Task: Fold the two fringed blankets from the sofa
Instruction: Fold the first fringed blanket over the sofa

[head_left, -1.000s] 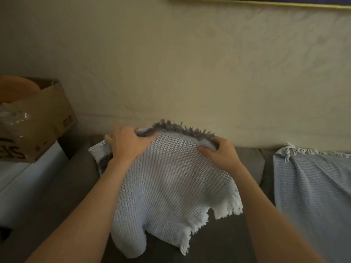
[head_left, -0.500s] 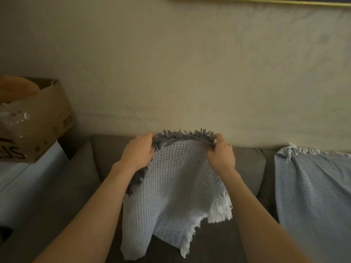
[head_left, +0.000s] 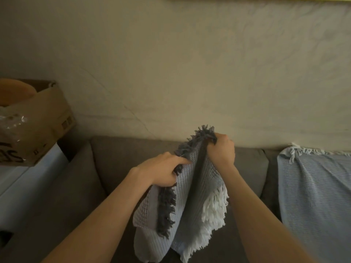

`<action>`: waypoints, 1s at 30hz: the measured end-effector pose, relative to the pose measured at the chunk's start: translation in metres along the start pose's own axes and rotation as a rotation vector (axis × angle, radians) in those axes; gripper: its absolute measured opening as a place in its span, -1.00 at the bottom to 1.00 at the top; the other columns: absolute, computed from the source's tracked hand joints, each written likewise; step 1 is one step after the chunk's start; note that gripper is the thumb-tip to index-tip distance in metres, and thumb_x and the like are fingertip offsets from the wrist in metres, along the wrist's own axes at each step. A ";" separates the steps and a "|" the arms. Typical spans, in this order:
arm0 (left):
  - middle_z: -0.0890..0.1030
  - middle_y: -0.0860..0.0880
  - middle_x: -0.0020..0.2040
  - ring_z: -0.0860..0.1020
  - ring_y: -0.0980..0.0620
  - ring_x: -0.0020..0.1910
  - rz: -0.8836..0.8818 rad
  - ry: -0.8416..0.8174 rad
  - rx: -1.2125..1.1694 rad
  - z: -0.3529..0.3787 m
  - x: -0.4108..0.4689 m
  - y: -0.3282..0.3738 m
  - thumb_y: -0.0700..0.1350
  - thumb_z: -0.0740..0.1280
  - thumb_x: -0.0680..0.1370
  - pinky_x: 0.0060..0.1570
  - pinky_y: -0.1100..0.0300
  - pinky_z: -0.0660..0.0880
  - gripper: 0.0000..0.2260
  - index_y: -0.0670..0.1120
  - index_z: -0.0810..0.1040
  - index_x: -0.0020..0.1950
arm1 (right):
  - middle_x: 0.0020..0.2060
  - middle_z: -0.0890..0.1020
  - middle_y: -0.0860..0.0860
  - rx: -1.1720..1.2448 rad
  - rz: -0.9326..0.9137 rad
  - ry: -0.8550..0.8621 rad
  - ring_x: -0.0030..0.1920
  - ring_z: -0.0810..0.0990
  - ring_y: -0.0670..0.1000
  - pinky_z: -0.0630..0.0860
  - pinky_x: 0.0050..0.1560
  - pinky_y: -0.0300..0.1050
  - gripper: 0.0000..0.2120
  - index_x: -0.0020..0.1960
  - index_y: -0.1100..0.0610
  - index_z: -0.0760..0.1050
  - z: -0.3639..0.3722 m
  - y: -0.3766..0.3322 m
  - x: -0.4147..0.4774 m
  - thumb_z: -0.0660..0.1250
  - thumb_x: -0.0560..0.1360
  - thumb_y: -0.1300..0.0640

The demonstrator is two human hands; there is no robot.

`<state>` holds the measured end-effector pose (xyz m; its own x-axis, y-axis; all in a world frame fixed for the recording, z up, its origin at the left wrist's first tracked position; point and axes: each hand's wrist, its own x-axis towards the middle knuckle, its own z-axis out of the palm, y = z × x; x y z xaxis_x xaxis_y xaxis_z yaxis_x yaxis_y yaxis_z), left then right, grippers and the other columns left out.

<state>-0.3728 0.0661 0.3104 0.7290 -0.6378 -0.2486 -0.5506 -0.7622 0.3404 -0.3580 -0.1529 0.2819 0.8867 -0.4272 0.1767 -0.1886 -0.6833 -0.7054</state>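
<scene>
A pale blue waffle-knit blanket (head_left: 182, 221) with dark grey and white fringes hangs in the air above the brown sofa (head_left: 117, 160), bunched into a narrow fold. My left hand (head_left: 163, 172) pinches its left fringed edge. My right hand (head_left: 221, 149) is clenched on the top corner, where grey fringe sticks up. The two hands are close together. A second light blue blanket (head_left: 315, 190) with a white fringe lies spread flat over the sofa's right part, away from both hands.
A cardboard box (head_left: 43, 122) with an orange object and clear plastic sits on a white unit (head_left: 24, 188) left of the sofa. A beige wall (head_left: 190, 63) rises behind, with a picture frame's lower edge at the top.
My hands came together, so the blanket that was held spread wide now hangs doubled along a vertical crease. Both hands moved right, and my left hand dropped lower.
</scene>
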 end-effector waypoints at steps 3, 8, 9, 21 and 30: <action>0.53 -0.06 0.39 0.57 0.01 -0.02 -0.054 -0.017 -0.104 -0.001 0.007 -0.009 -0.18 0.32 0.53 -0.24 0.09 0.60 -0.19 0.37 0.13 0.65 | -0.43 0.47 0.04 -0.031 -0.049 -0.028 -0.39 0.42 0.13 0.29 -0.39 -0.09 -0.79 -0.27 0.09 0.42 -0.002 -0.001 0.003 0.25 0.50 0.32; 0.45 0.03 0.53 0.59 -0.12 0.29 -0.166 -0.037 -0.321 0.003 0.022 -0.025 -0.14 0.23 0.51 0.22 -0.17 0.61 -0.22 0.37 0.10 0.66 | -0.48 0.42 0.05 -0.084 -0.183 -0.085 -0.44 0.36 0.08 0.55 -0.19 0.09 -0.64 -0.39 0.04 0.29 -0.001 -0.007 0.005 0.25 0.53 0.30; 0.43 0.03 0.57 0.54 -0.11 0.37 -0.193 -0.014 -0.375 0.006 0.028 -0.027 -0.14 0.22 0.56 0.31 -0.13 0.57 -0.27 0.32 0.12 0.68 | -0.48 0.44 0.05 -0.083 -0.197 -0.104 -0.43 0.37 0.09 0.54 -0.22 0.08 -0.67 -0.38 0.05 0.32 0.000 -0.007 0.005 0.25 0.52 0.28; 0.30 0.08 0.59 0.31 0.02 0.58 -0.270 0.262 -0.708 0.002 0.050 -0.033 -0.34 0.25 0.60 0.51 -0.03 0.40 -0.21 0.06 0.02 0.75 | -0.18 0.69 -0.05 -0.052 -0.411 -0.254 -0.16 0.67 0.12 0.62 -0.20 0.11 -0.68 0.05 0.02 0.54 0.034 0.025 -0.004 0.40 0.49 -0.21; 0.33 -0.01 0.61 0.52 -0.06 0.40 -0.262 0.265 -0.757 -0.005 0.048 -0.043 -0.36 0.33 0.55 0.26 -0.01 0.59 -0.13 0.12 0.02 0.74 | 0.23 0.43 0.11 -0.251 -0.549 -0.269 -0.14 0.60 0.35 0.58 -0.23 0.23 -0.63 0.24 -0.02 0.55 0.051 0.035 -0.018 0.29 0.52 0.32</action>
<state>-0.3119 0.0690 0.2878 0.9186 -0.3313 -0.2155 0.0020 -0.5414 0.8408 -0.3593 -0.1384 0.2189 0.9506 0.1629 0.2643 0.2569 -0.8907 -0.3750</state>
